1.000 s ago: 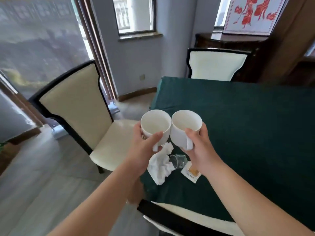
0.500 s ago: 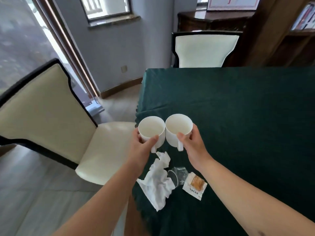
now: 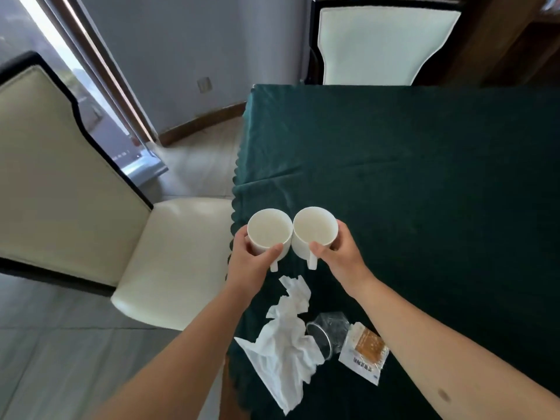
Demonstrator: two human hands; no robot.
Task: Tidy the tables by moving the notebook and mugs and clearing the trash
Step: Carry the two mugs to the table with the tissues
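Two empty white mugs are held side by side above the left edge of the green-clothed table [image 3: 424, 177], rims touching. My left hand [image 3: 250, 262] grips the left mug [image 3: 269, 230]. The right mug [image 3: 315, 228] is gripped by my right hand [image 3: 341, 259]. Both handles point toward me. Closer to me on the cloth lies trash: crumpled white tissue [image 3: 288, 341], a tipped clear plastic cup [image 3: 328, 331] and a small snack packet [image 3: 365, 351]. No notebook is in view.
A cream chair with a black frame [image 3: 75, 192] stands left of the table, its seat beside the table edge. Another cream chair [image 3: 381, 43] sits at the far end. A window and grey wall are beyond.
The view has tilted down and drawn nearer the table. Both mugs stay in my hands and now sit lower, over the table's left edge, further from the trash.
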